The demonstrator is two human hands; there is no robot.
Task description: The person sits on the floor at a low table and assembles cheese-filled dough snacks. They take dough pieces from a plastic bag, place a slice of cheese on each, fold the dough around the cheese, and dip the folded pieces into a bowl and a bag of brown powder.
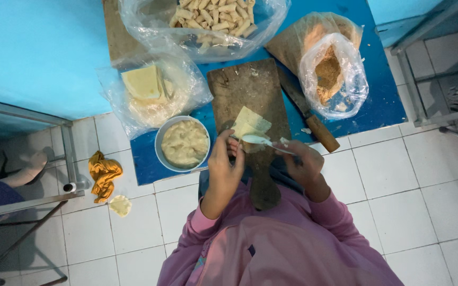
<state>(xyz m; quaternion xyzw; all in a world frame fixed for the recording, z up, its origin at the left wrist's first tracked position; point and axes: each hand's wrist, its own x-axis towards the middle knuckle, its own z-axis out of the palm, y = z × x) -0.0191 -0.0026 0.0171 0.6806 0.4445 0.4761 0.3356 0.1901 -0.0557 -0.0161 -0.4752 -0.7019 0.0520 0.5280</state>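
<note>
Over the board (250, 87), left hand (225, 164) holds wrapper (250, 124)

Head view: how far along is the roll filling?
Done: bag of rolled pieces at the back. In hand: left hand holds a wrapper sheet on the wooden board; right hand holds a spoon over it. Left: bowl of filling, wrapper stack.
</note>
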